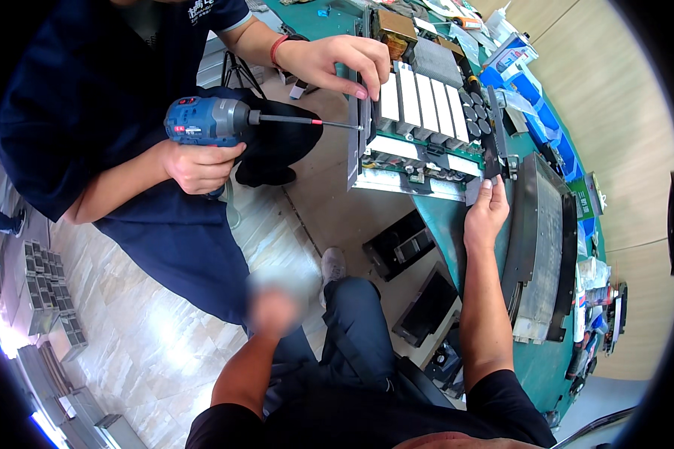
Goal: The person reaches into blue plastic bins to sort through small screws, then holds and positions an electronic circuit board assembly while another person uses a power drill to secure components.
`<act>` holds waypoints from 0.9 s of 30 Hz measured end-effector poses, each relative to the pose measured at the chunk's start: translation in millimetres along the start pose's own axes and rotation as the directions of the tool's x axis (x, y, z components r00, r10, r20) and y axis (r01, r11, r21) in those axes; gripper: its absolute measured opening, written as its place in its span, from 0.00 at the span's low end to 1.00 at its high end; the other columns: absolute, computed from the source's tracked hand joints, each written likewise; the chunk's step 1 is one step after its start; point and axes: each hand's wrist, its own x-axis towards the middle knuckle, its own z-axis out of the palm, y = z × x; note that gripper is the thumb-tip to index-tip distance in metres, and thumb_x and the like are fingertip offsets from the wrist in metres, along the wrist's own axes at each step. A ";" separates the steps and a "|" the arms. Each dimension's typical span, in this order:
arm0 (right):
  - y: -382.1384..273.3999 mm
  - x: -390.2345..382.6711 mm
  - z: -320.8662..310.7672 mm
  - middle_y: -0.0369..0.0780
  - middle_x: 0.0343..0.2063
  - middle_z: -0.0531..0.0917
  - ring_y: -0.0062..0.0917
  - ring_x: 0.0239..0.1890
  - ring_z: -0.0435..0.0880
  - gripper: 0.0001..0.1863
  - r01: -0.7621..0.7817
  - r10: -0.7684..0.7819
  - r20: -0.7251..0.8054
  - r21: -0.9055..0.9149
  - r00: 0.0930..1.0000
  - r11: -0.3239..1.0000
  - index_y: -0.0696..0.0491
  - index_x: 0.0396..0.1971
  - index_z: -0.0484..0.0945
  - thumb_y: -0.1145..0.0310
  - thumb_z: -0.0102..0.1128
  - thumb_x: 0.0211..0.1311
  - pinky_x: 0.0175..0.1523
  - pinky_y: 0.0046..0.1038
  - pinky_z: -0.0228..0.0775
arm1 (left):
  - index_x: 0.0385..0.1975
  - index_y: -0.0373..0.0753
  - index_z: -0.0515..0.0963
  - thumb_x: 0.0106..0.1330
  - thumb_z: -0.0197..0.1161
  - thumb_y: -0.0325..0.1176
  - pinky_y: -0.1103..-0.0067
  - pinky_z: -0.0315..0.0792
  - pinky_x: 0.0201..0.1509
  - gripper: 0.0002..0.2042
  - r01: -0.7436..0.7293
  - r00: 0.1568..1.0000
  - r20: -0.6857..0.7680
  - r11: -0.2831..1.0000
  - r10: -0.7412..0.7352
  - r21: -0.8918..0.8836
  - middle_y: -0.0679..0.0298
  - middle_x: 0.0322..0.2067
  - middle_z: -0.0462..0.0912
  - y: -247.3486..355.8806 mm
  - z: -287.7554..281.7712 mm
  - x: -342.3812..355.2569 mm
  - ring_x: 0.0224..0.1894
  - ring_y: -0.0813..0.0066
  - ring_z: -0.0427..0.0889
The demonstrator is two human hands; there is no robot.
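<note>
My right hand (486, 213) pinches the near right corner of an open metal electronics chassis (392, 182), thumb and fingers closed on its edge. Inside the chassis are a green circuit board, a row of white-topped heatsink blocks (421, 105) and several black round capacitors (475, 114). My left hand (274, 310) hangs low over my lap; a blur hides its fingers. On the left a co-worker holds a blue cordless screwdriver (210, 121), its long bit reaching the chassis's left side. The co-worker's other hand (344, 63) rests on that side's upper edge.
The chassis overhangs the left edge of a green workbench (445, 224). A grey metal panel (539, 254) lies to its right. Blue bins (562, 142), bottles and loose parts line the wall. Black cases (401, 247) sit below the bench, and grey boxes (45, 284) stand at left.
</note>
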 end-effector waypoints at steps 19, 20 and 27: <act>-16.7 11.0 3.5 0.35 0.24 0.80 0.16 0.27 0.73 0.12 0.056 -0.062 -0.032 -0.145 0.998 0.988 0.61 0.45 0.80 0.69 0.51 0.73 0.34 0.24 0.67 | 0.43 0.39 0.80 0.62 0.55 0.43 0.67 0.64 0.63 0.17 0.006 1.000 -0.012 1.000 -0.006 -0.017 0.57 0.48 0.80 11.6 -12.0 4.4 0.55 0.60 0.74; -18.4 10.2 5.1 0.35 0.22 0.78 0.16 0.26 0.72 0.12 0.073 -0.079 -0.033 -0.164 0.996 0.984 0.60 0.45 0.80 0.69 0.51 0.73 0.32 0.24 0.66 | 0.44 0.39 0.80 0.62 0.55 0.43 0.67 0.64 0.63 0.17 -0.002 1.000 -0.011 1.000 0.002 -0.024 0.58 0.48 0.80 8.9 -6.4 6.0 0.56 0.60 0.74; -17.9 10.0 2.8 0.36 0.16 0.73 0.17 0.20 0.68 0.12 0.127 -0.138 -0.024 -0.258 0.990 0.958 0.59 0.45 0.80 0.69 0.50 0.73 0.27 0.26 0.63 | 0.44 0.40 0.81 0.62 0.55 0.43 0.67 0.64 0.63 0.17 0.008 0.999 -0.032 1.000 -0.009 -0.008 0.58 0.47 0.80 22.4 -21.3 4.6 0.56 0.60 0.75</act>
